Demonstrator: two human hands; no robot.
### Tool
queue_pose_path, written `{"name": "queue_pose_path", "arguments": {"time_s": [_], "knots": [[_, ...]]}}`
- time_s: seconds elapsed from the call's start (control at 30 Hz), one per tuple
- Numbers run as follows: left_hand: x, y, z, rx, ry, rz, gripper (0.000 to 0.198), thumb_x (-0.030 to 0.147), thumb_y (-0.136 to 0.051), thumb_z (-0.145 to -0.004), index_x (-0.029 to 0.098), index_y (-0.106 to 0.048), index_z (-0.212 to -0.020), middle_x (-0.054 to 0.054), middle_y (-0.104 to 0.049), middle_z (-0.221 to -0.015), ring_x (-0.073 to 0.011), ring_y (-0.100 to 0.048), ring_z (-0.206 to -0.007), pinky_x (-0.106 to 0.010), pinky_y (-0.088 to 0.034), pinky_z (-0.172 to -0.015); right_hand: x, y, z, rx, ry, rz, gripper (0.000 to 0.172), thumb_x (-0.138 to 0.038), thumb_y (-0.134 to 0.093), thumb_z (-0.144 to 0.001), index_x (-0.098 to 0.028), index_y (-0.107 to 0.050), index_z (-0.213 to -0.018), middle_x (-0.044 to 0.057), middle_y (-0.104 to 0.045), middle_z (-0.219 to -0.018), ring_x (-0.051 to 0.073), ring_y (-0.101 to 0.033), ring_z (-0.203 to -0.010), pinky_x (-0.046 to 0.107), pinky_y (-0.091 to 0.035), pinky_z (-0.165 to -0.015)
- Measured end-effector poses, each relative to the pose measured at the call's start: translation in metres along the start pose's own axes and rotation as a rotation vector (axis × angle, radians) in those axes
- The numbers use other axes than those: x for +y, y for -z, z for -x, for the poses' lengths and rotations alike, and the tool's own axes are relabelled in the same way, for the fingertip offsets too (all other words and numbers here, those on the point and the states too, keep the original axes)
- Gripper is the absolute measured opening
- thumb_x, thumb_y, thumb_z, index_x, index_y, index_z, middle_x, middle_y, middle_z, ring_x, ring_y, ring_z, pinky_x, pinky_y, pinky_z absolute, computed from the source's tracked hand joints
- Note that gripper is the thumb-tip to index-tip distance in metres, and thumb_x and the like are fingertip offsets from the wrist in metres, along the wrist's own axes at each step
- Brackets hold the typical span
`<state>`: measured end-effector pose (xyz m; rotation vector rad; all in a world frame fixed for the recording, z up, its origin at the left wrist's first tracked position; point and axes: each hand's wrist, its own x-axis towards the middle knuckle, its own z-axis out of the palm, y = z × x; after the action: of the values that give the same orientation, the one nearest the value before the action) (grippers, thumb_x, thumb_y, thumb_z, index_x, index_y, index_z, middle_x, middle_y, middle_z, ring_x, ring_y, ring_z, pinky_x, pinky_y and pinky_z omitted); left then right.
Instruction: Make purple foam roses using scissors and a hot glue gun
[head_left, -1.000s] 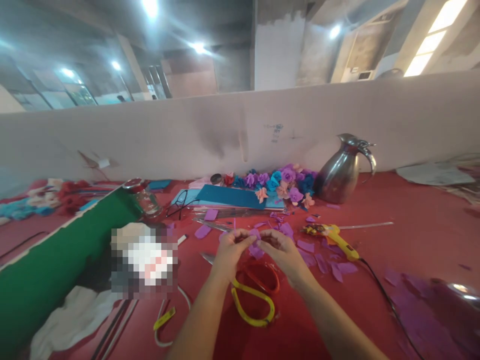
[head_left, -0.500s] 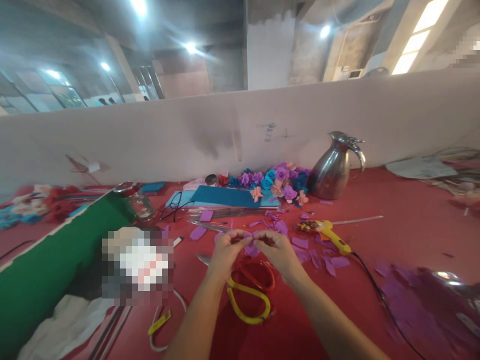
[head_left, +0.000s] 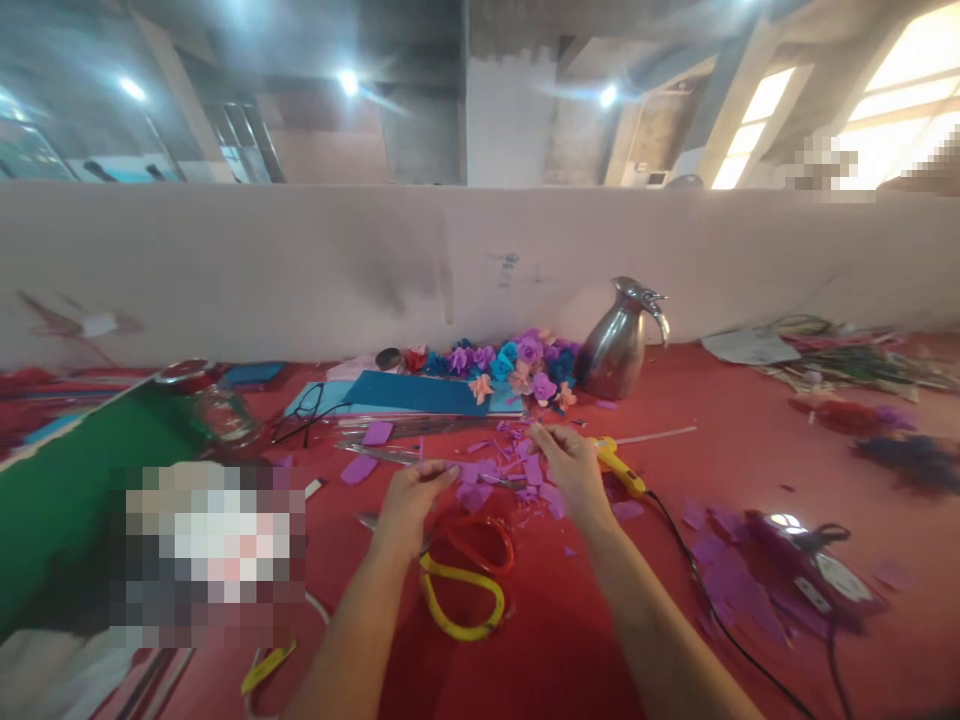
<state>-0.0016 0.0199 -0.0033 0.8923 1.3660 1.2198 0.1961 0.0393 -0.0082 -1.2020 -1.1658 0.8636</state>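
Note:
Thumb and fingers of my left hand (head_left: 409,505) pinch a small purple paper piece (head_left: 454,472) over the middle of the red table. My right hand (head_left: 571,468) is raised to the right, fingertips pressed together; anything in them is too small to make out. Purple paper scraps (head_left: 474,494) lie beneath and between both hands. Just right of my right hand is a yellow glue gun (head_left: 621,468), its front partly hidden. Nearer me lie scissors with a red loop (head_left: 504,540) and a yellow loop (head_left: 463,632).
Paper flowers (head_left: 531,350) are heaped at the back beside a metal jug (head_left: 616,350). Blue sheets (head_left: 420,390) and glasses (head_left: 306,405) lie behind the scraps. A green panel (head_left: 82,510) stands left. At right are a dark device (head_left: 817,570), purple paper (head_left: 731,590) and a black cord (head_left: 679,550).
My hands have come apart: the right moved up and right, the left stays low with purple paper. The view has turned rightward, bringing more of the table's right side in.

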Motion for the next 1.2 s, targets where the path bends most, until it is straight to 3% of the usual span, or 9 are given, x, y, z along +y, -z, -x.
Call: {"name": "queue_pose_path", "arguments": {"time_s": [0.13,0.2,0.3,0.4,0.5,0.67,0.8,0.97,1.2], "knots": [[0.003,-0.005,0.006,-0.126,0.060,-0.020,0.017,0.023,-0.080,-0.048,0.015,-0.070,-0.060,0.002,-0.058,-0.047,-0.0079,-0.044,-0.043,-0.021,-0.033,-0.046,0.004,-0.019,0.016,-0.384,0.028,0.116,0.024,-0.039,-0.061,-0.074,-0.017,-0.067,-0.084,0.002,-0.068,-0.075,0.017,-0.061,-0.069,0.026,-0.044,-0.065],[0.004,-0.001,0.005,-0.204,0.067,-0.063,0.018,0.023,-0.080,-0.049,0.016,-0.071,-0.062,0.000,-0.062,-0.051,-0.0114,-0.051,-0.049,-0.023,-0.039,-0.052,0.008,-0.030,0.026,-0.484,0.041,0.191,0.019,-0.031,-0.060,-0.074,-0.018,-0.066,-0.087,0.001,-0.069,-0.074,0.016,-0.062,-0.068,0.026,-0.044,-0.063],[0.002,0.021,-0.004,-0.145,-0.046,-0.180,0.016,0.023,-0.075,-0.057,0.018,-0.073,-0.073,-0.004,-0.071,-0.070,-0.0162,-0.061,-0.068,-0.025,-0.044,-0.067,0.016,-0.035,0.032,-0.416,0.060,0.336,0.013,-0.025,-0.053,-0.076,-0.020,-0.065,-0.079,0.001,-0.068,-0.068,0.016,-0.062,-0.064,0.026,-0.044,-0.061],[0.002,0.055,-0.018,0.172,-0.196,-0.436,0.011,0.018,-0.065,-0.066,0.019,-0.072,-0.075,-0.005,-0.073,-0.078,-0.0185,-0.063,-0.077,-0.027,-0.044,-0.073,0.024,-0.030,0.029,-0.357,0.108,0.534,0.015,-0.021,-0.052,-0.075,-0.021,-0.066,-0.077,0.002,-0.069,-0.073,0.018,-0.062,-0.067,0.027,-0.044,-0.065],[0.004,0.077,-0.024,0.313,-0.169,-0.826,0.009,0.017,-0.063,-0.068,0.021,-0.071,-0.068,-0.005,-0.072,-0.075,-0.0208,-0.064,-0.078,-0.028,-0.042,-0.072,0.025,-0.025,0.026,-0.267,0.209,0.647,0.021,-0.017,-0.051,-0.073,-0.020,-0.067,-0.086,0.007,-0.069,-0.087,0.020,-0.062,-0.077,0.030,-0.045,-0.072],[-0.002,0.059,-0.021,0.173,-0.135,-1.039,0.011,0.026,-0.074,-0.061,0.022,-0.068,-0.069,-0.004,-0.071,-0.079,-0.0196,-0.063,-0.075,-0.027,-0.041,-0.066,0.018,-0.028,0.029,-0.189,0.332,0.646,0.017,-0.022,-0.049,-0.078,-0.021,-0.066,-0.079,0.006,-0.069,-0.078,0.021,-0.059,-0.075,0.032,-0.044,-0.072],[-0.009,0.043,-0.018,0.185,-0.099,-1.146,0.016,0.033,-0.073,-0.061,0.022,-0.065,-0.071,-0.006,-0.070,-0.082,-0.0222,-0.062,-0.078,-0.028,-0.039,-0.064,0.018,-0.033,0.035,-0.265,0.339,0.642,0.017,-0.019,-0.050,-0.077,-0.022,-0.066,-0.077,0.005,-0.069,-0.078,0.021,-0.059,-0.077,0.032,-0.044,-0.073],[-0.008,0.045,-0.018,0.225,-0.061,-1.243,0.016,0.023,-0.053,-0.077,0.019,-0.065,-0.066,-0.011,-0.070,-0.078,-0.0245,-0.064,-0.079,-0.031,-0.040,-0.065,0.016,-0.037,0.040,-0.312,0.335,0.630,0.018,-0.018,-0.049,-0.077,-0.021,-0.067,-0.079,0.005,-0.070,-0.081,0.021,-0.060,-0.081,0.033,-0.044,-0.077],[-0.008,0.053,-0.021,0.354,-0.031,-1.136,0.023,0.028,-0.061,-0.075,0.018,-0.065,-0.095,-0.013,-0.066,-0.106,-0.0244,-0.062,-0.094,-0.030,-0.042,-0.074,0.017,-0.045,0.050,-0.411,0.368,0.613,0.021,-0.018,-0.048,-0.079,-0.023,-0.068,-0.081,0.005,-0.071,-0.083,0.023,-0.061,-0.083,0.034,-0.044,-0.078]]}}
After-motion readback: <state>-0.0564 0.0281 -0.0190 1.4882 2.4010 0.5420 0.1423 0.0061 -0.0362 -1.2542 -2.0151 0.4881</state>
